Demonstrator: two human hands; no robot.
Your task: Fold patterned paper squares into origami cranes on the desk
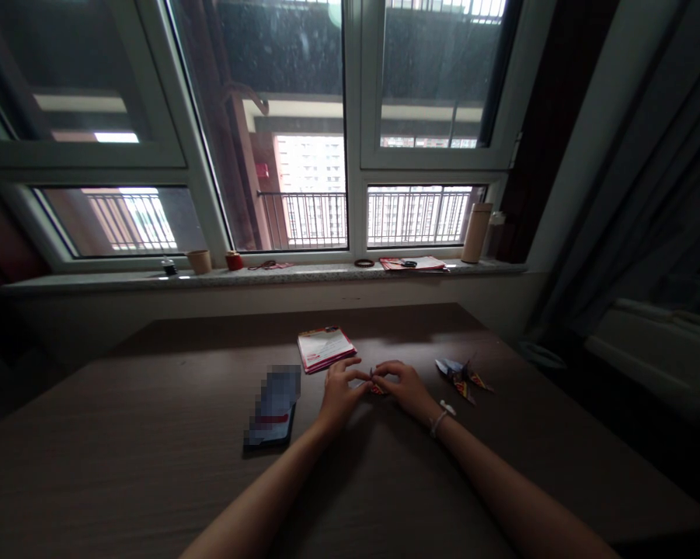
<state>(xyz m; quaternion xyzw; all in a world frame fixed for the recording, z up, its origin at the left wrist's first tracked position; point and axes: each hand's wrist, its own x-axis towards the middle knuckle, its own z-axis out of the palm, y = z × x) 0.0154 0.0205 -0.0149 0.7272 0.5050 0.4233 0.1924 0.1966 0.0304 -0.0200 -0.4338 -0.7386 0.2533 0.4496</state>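
Brown counter [151, 419] fills the lower frame. Near the middle, the left hand [341, 394] and right hand [406, 386] pinch a small colourful paper [377, 389]. A phone [273, 410] lies left of centre.

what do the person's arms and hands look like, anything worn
Both forearms are bare, no sleeves showing. The left hand and right hand wear no gloves; a thin pale bracelet with a small white ornament circles the right wrist.
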